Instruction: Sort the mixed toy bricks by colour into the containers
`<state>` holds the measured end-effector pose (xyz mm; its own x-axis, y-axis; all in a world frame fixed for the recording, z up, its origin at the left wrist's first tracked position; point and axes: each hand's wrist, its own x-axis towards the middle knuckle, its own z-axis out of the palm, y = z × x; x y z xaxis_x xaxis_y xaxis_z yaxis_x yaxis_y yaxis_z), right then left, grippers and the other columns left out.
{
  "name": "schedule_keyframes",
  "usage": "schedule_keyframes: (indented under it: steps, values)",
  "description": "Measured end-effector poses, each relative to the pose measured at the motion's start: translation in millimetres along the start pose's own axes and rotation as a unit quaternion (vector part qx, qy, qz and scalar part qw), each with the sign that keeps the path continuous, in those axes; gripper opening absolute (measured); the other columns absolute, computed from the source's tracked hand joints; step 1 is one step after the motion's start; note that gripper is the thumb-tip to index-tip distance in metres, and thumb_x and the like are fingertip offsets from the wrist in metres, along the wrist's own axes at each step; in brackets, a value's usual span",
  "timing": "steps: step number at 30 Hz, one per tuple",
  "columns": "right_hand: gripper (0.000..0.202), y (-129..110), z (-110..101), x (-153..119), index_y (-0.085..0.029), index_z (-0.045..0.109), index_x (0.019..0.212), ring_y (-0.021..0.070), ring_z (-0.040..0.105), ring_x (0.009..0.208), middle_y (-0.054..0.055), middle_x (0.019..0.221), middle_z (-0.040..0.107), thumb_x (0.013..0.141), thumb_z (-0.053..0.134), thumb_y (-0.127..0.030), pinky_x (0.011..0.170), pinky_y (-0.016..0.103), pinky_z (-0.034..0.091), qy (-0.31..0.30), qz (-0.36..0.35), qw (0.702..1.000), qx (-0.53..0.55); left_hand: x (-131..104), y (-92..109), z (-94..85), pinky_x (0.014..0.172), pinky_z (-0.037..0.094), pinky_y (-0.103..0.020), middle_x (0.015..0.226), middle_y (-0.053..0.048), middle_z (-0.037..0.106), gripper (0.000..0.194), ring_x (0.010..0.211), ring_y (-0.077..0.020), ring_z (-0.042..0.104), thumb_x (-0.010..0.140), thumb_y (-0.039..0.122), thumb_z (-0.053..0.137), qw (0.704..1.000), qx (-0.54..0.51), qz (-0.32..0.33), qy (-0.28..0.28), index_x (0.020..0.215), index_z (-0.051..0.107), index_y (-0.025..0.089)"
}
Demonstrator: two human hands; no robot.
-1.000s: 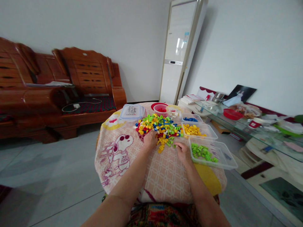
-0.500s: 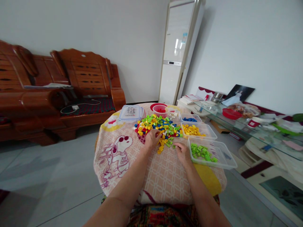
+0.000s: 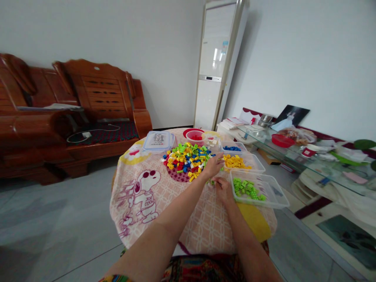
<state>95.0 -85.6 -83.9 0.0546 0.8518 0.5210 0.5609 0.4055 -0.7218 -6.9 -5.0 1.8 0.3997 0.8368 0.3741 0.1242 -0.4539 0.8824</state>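
Note, nearest, colourful patterned clothing (image 3: 205, 270) at the bottom edge of the view, close against a pale tablecloth (image 3: 202, 235) with a white ring pattern. Note also a printed dog figure (image 3: 148, 192) on the cloth, left of the forearms.

Find the right hand (image 3: 225, 190) low over the cloth, just left of the 1st clear box (image 3: 276, 188), containing green bricks (image 3: 248, 190). Fingers curled, tips beside a small green brick (image 3: 212, 182); cannot tell whether grasping or only touching.

Find the left hand (image 3: 214, 166) slightly farther out, at the left end of the 2nd clear box (image 3: 256, 162), containing yellow bricks (image 3: 235, 161). Fingers partly bent, tips close to these bricks; cannot tell whether gripping or released.

Locate the mixed brick pile (image 3: 183, 158) left of the left hand, heaped on the cloth in red, yellow, green, blue and white.

Beyond, record the 3rd clear box (image 3: 244, 147) with blue bricks (image 3: 232, 149), then, leftward, white bricks (image 3: 212, 142), a round tub (image 3: 190, 141) of red bricks (image 3: 197, 138) and stacked lids (image 3: 158, 141) with dark printed marks.

At right, observe a glass-topped stand (image 3: 320, 166) bearing a red bowl (image 3: 282, 141), a paper cup (image 3: 310, 150) and a tilted photograph (image 3: 292, 116).

At left, observe a carved wooden bench (image 3: 102, 92) with a white cable (image 3: 86, 135) on the seat. Farthest, a tall white appliance (image 3: 216, 94), upright before a pale wall (image 3: 167, 47).
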Motion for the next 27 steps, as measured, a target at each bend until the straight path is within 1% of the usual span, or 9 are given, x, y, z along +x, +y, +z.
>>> schedule_keyframes:
  steps: [1, 3, 8, 11, 14, 17, 22, 25, 27]
  values:
    - [0.029, 0.6, 0.4, -0.2, -0.022, 0.078, 0.085, 0.0251, 0.072, 0.090, 0.009, 0.091, 0.079, 0.077, 0.051, -0.016, 0.089, 0.041, 0.057, 0.003, -0.002, 1.000, -0.001, -2.1, -1.1, -1.3, 0.088, 0.060, -0.029, 0.134, -0.015, 0.068, 0.060, 0.106, -0.0196, 0.074, 0.081, 0.002, 0.057, 1.000, 0.007, 0.005, 0.004, 0.139, 0.061, 0.015]
    - [0.029, 1.1, 1.3, -1.0, -0.022, 0.078, 0.085, 0.0248, 0.072, 0.090, 0.009, 0.091, 0.079, 0.078, 0.051, -0.016, 0.088, 0.040, 0.057, 0.010, 0.001, 1.000, -0.007, -11.8, -6.0, -11.5, 0.089, 0.060, -0.030, 0.131, -0.013, 0.071, 0.056, 0.105, -0.0195, 0.074, 0.081, 0.003, 0.057, 0.998, 0.054, 0.004, 0.030, 0.135, 0.064, 0.015]
    - [0.029, -2.8, 0.2, -3.2, -0.024, 0.079, 0.087, 0.0236, 0.071, 0.094, 0.007, 0.095, 0.080, 0.078, 0.052, -0.016, 0.089, 0.038, 0.056, 0.009, 0.017, 1.000, -0.014, -48.4, -24.8, -62.6, 0.090, 0.058, -0.030, 0.114, -0.009, 0.076, 0.038, 0.092, -0.0172, 0.072, 0.084, 0.011, 0.058, 0.969, 0.209, -0.009, 0.128, 0.118, 0.073, 0.016]
    - [0.028, -6.1, -1.9, -3.5, -0.025, 0.079, 0.086, 0.0233, 0.072, 0.093, 0.006, 0.095, 0.079, 0.079, 0.052, -0.017, 0.089, 0.038, 0.056, 0.002, 0.022, 1.000, -0.011, -64.0, -32.4, -92.3, 0.088, 0.056, -0.028, 0.106, -0.007, 0.078, 0.030, 0.091, -0.0179, 0.072, 0.085, 0.014, 0.058, 0.947, 0.260, -0.051, 0.182, 0.108, 0.077, 0.018]
    - [0.028, -6.7, -3.0, -3.4, -0.024, 0.078, 0.085, 0.0232, 0.071, 0.090, 0.007, 0.092, 0.079, 0.079, 0.052, -0.017, 0.087, 0.037, 0.056, 0.001, 0.025, 1.000, -0.016, -72.3, -33.7, -111.9, 0.086, 0.055, -0.028, 0.098, -0.005, 0.080, 0.025, 0.088, -0.0182, 0.072, 0.087, 0.018, 0.057, 0.935, 0.281, -0.095, 0.196, 0.098, 0.079, 0.019]
    - [0.028, -4.9, -3.1, -3.7, -0.023, 0.078, 0.085, 0.0234, 0.071, 0.091, 0.007, 0.092, 0.079, 0.080, 0.050, -0.019, 0.086, 0.037, 0.056, 0.003, 0.023, 1.000, -0.019, -77.7, -31.4, -120.4, 0.079, 0.053, -0.026, 0.090, -0.005, 0.080, 0.023, 0.081, -0.0178, 0.071, 0.089, 0.023, 0.057, 0.933, 0.297, -0.114, 0.171, 0.095, 0.080, 0.019]
    - [0.030, -2.2, -3.1, -5.0, -0.022, 0.078, 0.087, 0.0234, 0.072, 0.092, 0.008, 0.095, 0.079, 0.081, 0.049, -0.021, 0.088, 0.038, 0.055, 0.007, 0.012, 1.000, -0.024, -83.4, -29.9, -118.5, 0.076, 0.051, -0.026, 0.090, -0.004, 0.080, 0.021, 0.080, -0.0180, 0.071, 0.085, 0.031, 0.064, 0.941, 0.317, -0.102, 0.054, 0.093, 0.080, 0.019]
    - [0.031, -1.5, -3.1, -5.3, -0.023, 0.079, 0.089, 0.0230, 0.071, 0.093, 0.008, 0.096, 0.079, 0.082, 0.049, -0.020, 0.089, 0.037, 0.055, 0.005, 0.010, 0.999, -0.031, -83.7, -31.0, -115.0, 0.076, 0.049, -0.025, 0.094, -0.004, 0.080, 0.020, 0.082, -0.0184, 0.071, 0.079, 0.027, 0.070, 0.939, 0.331, -0.094, 0.013, 0.094, 0.080, 0.018]
    - [0.031, -1.1, -3.1, -5.2, -0.022, 0.079, 0.089, 0.0229, 0.071, 0.093, 0.007, 0.097, 0.079, 0.082, 0.049, -0.020, 0.089, 0.037, 0.055, 0.006, 0.011, 0.999, -0.033, -83.2, -31.2, -113.0, 0.077, 0.049, -0.024, 0.095, -0.004, 0.079, 0.021, 0.083, -0.0180, 0.070, 0.077, 0.023, 0.069, 0.939, 0.334, -0.087, 0.009, 0.094, 0.080, 0.018]
